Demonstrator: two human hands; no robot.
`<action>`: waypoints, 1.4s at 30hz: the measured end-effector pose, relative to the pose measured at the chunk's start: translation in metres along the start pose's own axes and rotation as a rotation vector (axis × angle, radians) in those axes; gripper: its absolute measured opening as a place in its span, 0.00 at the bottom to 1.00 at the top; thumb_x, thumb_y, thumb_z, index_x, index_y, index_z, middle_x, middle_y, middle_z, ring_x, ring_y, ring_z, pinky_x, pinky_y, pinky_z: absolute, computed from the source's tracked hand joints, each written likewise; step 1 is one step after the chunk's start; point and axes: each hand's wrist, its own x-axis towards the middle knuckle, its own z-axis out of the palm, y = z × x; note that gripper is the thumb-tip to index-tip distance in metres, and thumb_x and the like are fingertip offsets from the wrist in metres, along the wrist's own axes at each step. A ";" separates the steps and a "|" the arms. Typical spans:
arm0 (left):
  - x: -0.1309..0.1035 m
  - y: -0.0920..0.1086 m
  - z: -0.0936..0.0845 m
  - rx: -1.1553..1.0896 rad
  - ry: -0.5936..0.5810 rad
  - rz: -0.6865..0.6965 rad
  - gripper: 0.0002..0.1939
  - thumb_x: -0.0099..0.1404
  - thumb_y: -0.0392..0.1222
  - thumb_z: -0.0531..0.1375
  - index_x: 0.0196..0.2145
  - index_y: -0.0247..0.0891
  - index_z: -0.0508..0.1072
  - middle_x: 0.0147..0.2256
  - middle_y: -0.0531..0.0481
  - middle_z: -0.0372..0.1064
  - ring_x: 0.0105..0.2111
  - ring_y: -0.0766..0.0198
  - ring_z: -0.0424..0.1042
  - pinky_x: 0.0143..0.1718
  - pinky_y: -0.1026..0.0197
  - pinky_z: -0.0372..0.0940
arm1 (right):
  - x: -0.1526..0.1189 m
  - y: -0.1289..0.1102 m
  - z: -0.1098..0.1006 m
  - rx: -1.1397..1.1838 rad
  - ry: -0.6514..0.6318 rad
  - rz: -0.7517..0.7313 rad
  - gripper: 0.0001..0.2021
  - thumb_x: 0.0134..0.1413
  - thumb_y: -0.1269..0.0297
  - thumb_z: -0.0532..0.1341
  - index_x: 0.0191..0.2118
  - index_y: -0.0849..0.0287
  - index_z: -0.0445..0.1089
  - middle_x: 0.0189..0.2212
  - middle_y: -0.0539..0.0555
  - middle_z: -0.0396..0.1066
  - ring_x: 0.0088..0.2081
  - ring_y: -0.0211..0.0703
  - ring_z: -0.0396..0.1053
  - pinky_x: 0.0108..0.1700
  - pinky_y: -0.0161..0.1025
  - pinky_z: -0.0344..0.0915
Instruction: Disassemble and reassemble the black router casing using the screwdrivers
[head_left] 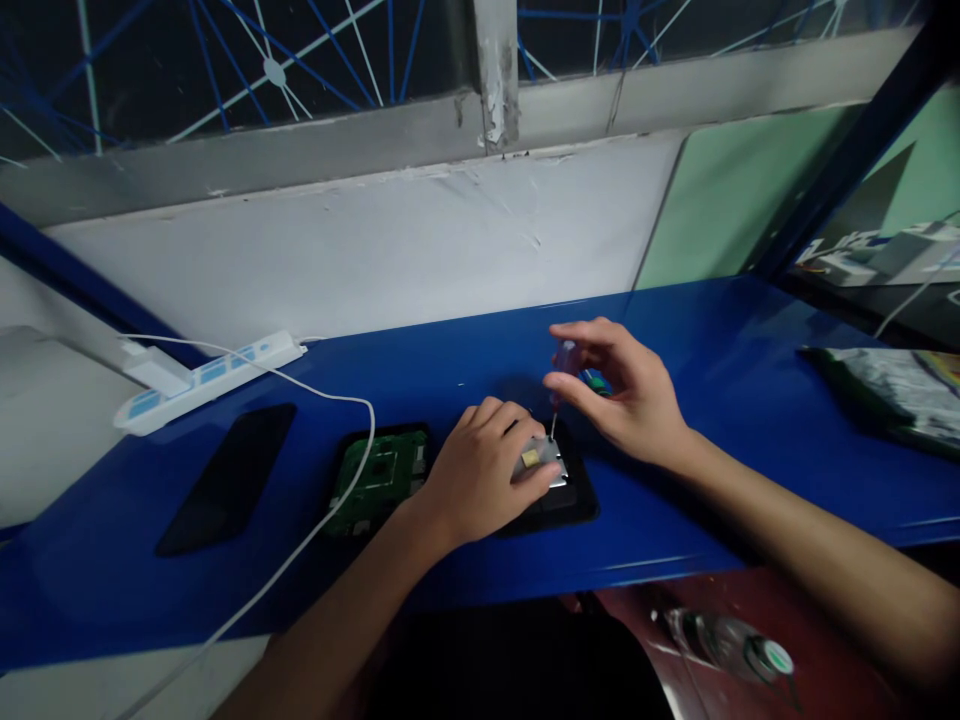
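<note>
My right hand (626, 390) pinches the translucent purple handle of a screwdriver (566, 362) between thumb and fingers. The thin shaft points down, its tip at the upper edge of a silver metal plate (556, 468) with a small yellowish square on it. This plate lies in a black casing (577, 500) on the table. Across the casing's left part, my left hand (484, 470) presses down with bent fingers, the thumb along the plate's near side; the hand hides much of it. Left of that hand sits a green circuit board (382, 470) in a dark frame.
A black phone-like slab (229, 480) lies on the blue table (712, 370). Behind it is a white power strip (217, 375); a white cable (300, 540) crosses over the board. A small green item (596, 382) is partly behind my right hand. A silvery bag (892, 390) lies right; a bottle (727, 640) is below.
</note>
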 end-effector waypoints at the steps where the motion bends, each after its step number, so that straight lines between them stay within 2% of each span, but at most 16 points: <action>1: 0.000 0.000 0.001 0.002 0.004 0.002 0.09 0.65 0.44 0.64 0.41 0.39 0.71 0.42 0.48 0.72 0.45 0.52 0.68 0.46 0.49 0.63 | 0.000 0.000 0.000 -0.022 -0.008 -0.008 0.20 0.57 0.66 0.67 0.55 0.48 0.69 0.36 0.49 0.69 0.33 0.39 0.71 0.37 0.42 0.76; 4: 0.000 -0.002 0.001 0.005 0.034 0.012 0.08 0.66 0.43 0.63 0.41 0.39 0.71 0.42 0.48 0.72 0.45 0.52 0.68 0.46 0.49 0.63 | 0.000 -0.002 -0.002 -0.067 -0.023 -0.004 0.18 0.60 0.64 0.65 0.55 0.49 0.70 0.39 0.52 0.71 0.35 0.41 0.73 0.37 0.42 0.76; 7: 0.001 -0.004 -0.005 -0.010 0.072 0.027 0.07 0.67 0.41 0.62 0.41 0.39 0.71 0.43 0.48 0.73 0.45 0.53 0.69 0.47 0.49 0.64 | 0.000 -0.006 -0.004 -0.092 -0.044 0.018 0.19 0.67 0.67 0.56 0.61 0.50 0.65 0.48 0.55 0.72 0.38 0.40 0.76 0.42 0.44 0.76; 9: -0.003 -0.003 -0.013 -0.014 0.086 0.047 0.07 0.68 0.41 0.61 0.43 0.39 0.70 0.43 0.49 0.73 0.45 0.54 0.69 0.47 0.49 0.64 | 0.000 -0.007 -0.004 -0.105 -0.050 0.004 0.21 0.69 0.70 0.52 0.63 0.50 0.63 0.50 0.55 0.73 0.40 0.39 0.76 0.44 0.44 0.75; 12: -0.020 0.006 -0.021 0.024 0.115 0.058 0.07 0.69 0.41 0.59 0.45 0.40 0.69 0.45 0.49 0.72 0.46 0.54 0.70 0.50 0.47 0.65 | 0.001 -0.006 -0.003 -0.105 -0.029 -0.025 0.21 0.67 0.70 0.55 0.63 0.50 0.63 0.45 0.54 0.73 0.39 0.39 0.75 0.43 0.42 0.76; 14: -0.039 0.016 -0.019 0.028 0.137 0.004 0.09 0.69 0.40 0.59 0.47 0.41 0.68 0.47 0.47 0.71 0.48 0.54 0.70 0.52 0.47 0.66 | 0.001 -0.005 -0.001 -0.114 -0.012 -0.045 0.20 0.65 0.68 0.59 0.61 0.50 0.65 0.41 0.52 0.71 0.38 0.39 0.73 0.41 0.41 0.76; 17: -0.064 0.031 -0.006 0.026 0.133 -0.114 0.18 0.69 0.42 0.58 0.55 0.41 0.64 0.55 0.42 0.66 0.55 0.50 0.67 0.55 0.45 0.67 | 0.001 -0.004 0.000 -0.161 0.002 -0.092 0.18 0.61 0.66 0.64 0.56 0.50 0.69 0.36 0.50 0.68 0.36 0.39 0.70 0.37 0.39 0.75; 19: -0.073 0.036 0.005 0.051 0.149 -0.179 0.23 0.69 0.43 0.59 0.60 0.42 0.60 0.61 0.39 0.59 0.62 0.47 0.62 0.59 0.42 0.65 | 0.001 -0.005 0.000 -0.153 -0.009 -0.085 0.17 0.61 0.65 0.64 0.55 0.50 0.69 0.39 0.52 0.69 0.37 0.40 0.71 0.37 0.40 0.76; 22: -0.074 0.037 0.014 0.069 0.113 -0.278 0.28 0.69 0.46 0.59 0.63 0.43 0.55 0.66 0.39 0.53 0.66 0.44 0.54 0.62 0.37 0.62 | -0.001 -0.008 0.000 -0.106 -0.044 -0.023 0.18 0.66 0.65 0.57 0.59 0.50 0.66 0.49 0.56 0.70 0.42 0.42 0.74 0.41 0.43 0.77; 25: -0.070 0.035 0.016 0.072 0.077 -0.342 0.30 0.68 0.48 0.60 0.63 0.44 0.54 0.67 0.39 0.51 0.67 0.42 0.53 0.61 0.34 0.62 | -0.003 -0.009 0.001 -0.104 -0.064 0.008 0.20 0.68 0.66 0.53 0.63 0.49 0.62 0.53 0.57 0.71 0.44 0.44 0.76 0.43 0.45 0.78; 29: -0.069 0.034 0.015 0.073 0.052 -0.376 0.30 0.68 0.50 0.60 0.63 0.45 0.55 0.68 0.39 0.50 0.67 0.41 0.54 0.61 0.33 0.62 | -0.005 -0.008 0.002 -0.109 -0.057 -0.006 0.23 0.67 0.69 0.54 0.65 0.48 0.60 0.53 0.56 0.72 0.43 0.42 0.77 0.42 0.43 0.78; 37: -0.071 0.035 0.015 0.047 0.033 -0.386 0.28 0.68 0.49 0.60 0.61 0.45 0.57 0.69 0.38 0.49 0.67 0.41 0.53 0.60 0.34 0.62 | -0.003 -0.006 0.003 -0.184 0.003 -0.066 0.22 0.58 0.69 0.66 0.58 0.48 0.69 0.38 0.52 0.67 0.36 0.41 0.71 0.36 0.41 0.76; 39: -0.071 0.034 0.016 0.050 0.037 -0.382 0.28 0.68 0.49 0.60 0.61 0.44 0.57 0.69 0.37 0.47 0.68 0.41 0.52 0.60 0.33 0.63 | -0.003 -0.007 0.002 -0.177 -0.009 -0.056 0.21 0.59 0.67 0.65 0.58 0.48 0.69 0.41 0.54 0.67 0.38 0.43 0.72 0.36 0.43 0.76; 42: -0.070 0.034 0.016 0.057 0.041 -0.367 0.28 0.67 0.49 0.61 0.61 0.44 0.57 0.70 0.36 0.44 0.68 0.40 0.50 0.60 0.33 0.62 | -0.003 -0.009 0.002 -0.138 -0.027 -0.014 0.21 0.66 0.66 0.56 0.62 0.47 0.64 0.51 0.57 0.69 0.43 0.45 0.75 0.40 0.46 0.78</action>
